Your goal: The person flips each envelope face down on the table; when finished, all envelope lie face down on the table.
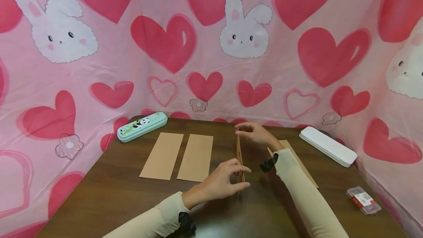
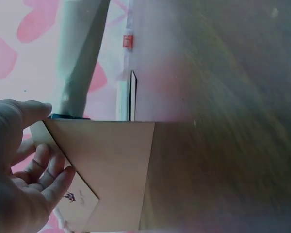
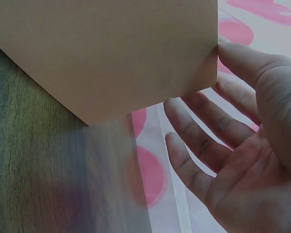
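A brown kraft envelope (image 1: pixel 238 150) stands on edge, turned nearly edge-on in the head view. Its pointed flap (image 2: pixel 80 201), with small dark print, shows in the left wrist view. At the far end, my right hand (image 1: pixel 256 134) pinches a corner between thumb and index finger; the other fingers (image 3: pixel 194 128) spread below that corner. My left hand (image 1: pixel 222 179) is at the near end. Its thumb is by the envelope's corner and its curled fingers (image 2: pixel 51 167) lie against the flap.
Two flat brown kraft rectangles (image 1: pixel 195 157) lie left of the hands. More brown kraft pieces (image 1: pixel 290 150) lie partly under my right forearm. A mint panda case (image 1: pixel 142 126) is at back left, a white case (image 1: pixel 327 146) at back right, a small clear box (image 1: pixel 363 200) at front right.
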`<state>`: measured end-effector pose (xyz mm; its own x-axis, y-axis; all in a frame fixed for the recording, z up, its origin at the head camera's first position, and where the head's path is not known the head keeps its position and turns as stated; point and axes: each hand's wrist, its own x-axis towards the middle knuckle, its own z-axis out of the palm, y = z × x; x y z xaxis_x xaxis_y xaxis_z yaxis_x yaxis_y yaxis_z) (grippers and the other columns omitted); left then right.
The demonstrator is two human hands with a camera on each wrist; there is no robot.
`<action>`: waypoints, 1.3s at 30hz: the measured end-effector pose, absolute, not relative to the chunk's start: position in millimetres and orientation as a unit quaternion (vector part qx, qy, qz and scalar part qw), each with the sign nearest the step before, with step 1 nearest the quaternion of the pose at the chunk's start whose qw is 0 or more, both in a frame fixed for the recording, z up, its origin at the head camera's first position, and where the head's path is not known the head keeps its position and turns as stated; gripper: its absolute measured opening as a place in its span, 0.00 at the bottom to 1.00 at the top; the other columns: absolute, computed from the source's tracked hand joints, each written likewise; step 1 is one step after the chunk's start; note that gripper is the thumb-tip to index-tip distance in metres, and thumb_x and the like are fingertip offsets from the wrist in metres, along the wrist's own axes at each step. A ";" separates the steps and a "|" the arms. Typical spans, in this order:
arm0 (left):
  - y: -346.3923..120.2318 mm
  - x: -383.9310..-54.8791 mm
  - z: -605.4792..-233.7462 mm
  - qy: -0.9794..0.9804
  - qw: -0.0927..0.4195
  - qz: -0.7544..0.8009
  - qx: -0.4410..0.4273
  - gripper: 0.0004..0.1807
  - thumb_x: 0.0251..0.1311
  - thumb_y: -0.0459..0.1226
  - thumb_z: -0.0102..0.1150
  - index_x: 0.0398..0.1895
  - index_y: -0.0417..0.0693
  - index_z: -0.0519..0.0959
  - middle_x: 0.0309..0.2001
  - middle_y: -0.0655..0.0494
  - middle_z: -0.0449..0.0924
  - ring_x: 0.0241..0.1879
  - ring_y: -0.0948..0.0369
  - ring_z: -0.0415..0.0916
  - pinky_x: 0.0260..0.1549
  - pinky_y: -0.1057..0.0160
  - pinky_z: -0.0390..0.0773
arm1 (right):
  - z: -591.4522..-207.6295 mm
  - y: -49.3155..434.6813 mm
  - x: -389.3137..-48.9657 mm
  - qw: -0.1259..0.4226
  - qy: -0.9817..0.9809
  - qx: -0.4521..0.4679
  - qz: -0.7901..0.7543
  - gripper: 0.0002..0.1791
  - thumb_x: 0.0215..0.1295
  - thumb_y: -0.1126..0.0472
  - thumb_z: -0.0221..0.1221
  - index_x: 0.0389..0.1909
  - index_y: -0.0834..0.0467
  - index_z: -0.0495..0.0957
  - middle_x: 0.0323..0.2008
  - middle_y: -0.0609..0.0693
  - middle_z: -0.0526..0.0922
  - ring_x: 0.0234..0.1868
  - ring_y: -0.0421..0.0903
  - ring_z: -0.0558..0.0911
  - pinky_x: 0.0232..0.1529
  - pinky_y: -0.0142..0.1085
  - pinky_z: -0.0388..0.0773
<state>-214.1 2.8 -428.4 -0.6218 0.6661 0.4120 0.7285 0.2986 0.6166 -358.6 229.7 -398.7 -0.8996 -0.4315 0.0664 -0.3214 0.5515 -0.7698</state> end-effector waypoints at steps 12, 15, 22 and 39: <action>3.3 -218.4 -430.3 -0.789 0.013 -0.422 -0.446 0.20 0.65 0.41 0.69 0.60 0.50 0.83 0.41 0.52 0.77 0.40 0.59 0.79 0.42 0.63 0.83 | -415.9 239.4 -365.6 0.101 0.853 -0.203 -0.471 0.26 0.81 0.52 0.50 0.72 0.61 0.70 0.66 0.65 0.77 0.58 0.58 0.84 0.58 0.53 0.82; 2.9 -217.9 -430.6 -0.790 0.008 -0.422 -0.445 0.20 0.66 0.41 0.69 0.60 0.50 0.83 0.41 0.52 0.76 0.41 0.55 0.80 0.43 0.63 0.82 | -433.3 241.4 -371.4 0.113 0.857 -0.184 -0.468 0.24 0.80 0.57 0.52 0.70 0.64 0.71 0.63 0.64 0.81 0.56 0.54 0.86 0.54 0.47 0.84; 2.4 -218.6 -429.2 -0.789 0.006 -0.421 -0.447 0.20 0.66 0.41 0.68 0.60 0.50 0.83 0.42 0.51 0.76 0.42 0.52 0.80 0.42 0.65 0.82 | -453.8 239.2 -374.4 0.112 0.860 -0.198 -0.457 0.19 0.74 0.72 0.54 0.63 0.68 0.77 0.60 0.65 0.82 0.60 0.58 0.83 0.61 0.52 0.80; -4.0 -221.5 -427.4 -0.785 0.048 -0.405 -0.466 0.22 0.64 0.42 0.71 0.60 0.48 0.84 0.43 0.50 0.79 0.36 0.69 0.68 0.34 0.73 0.72 | -457.8 224.3 -367.1 0.076 0.892 -0.197 -0.399 0.14 0.71 0.75 0.54 0.50 0.63 0.83 0.56 0.63 0.83 0.64 0.63 0.78 0.67 0.59 0.72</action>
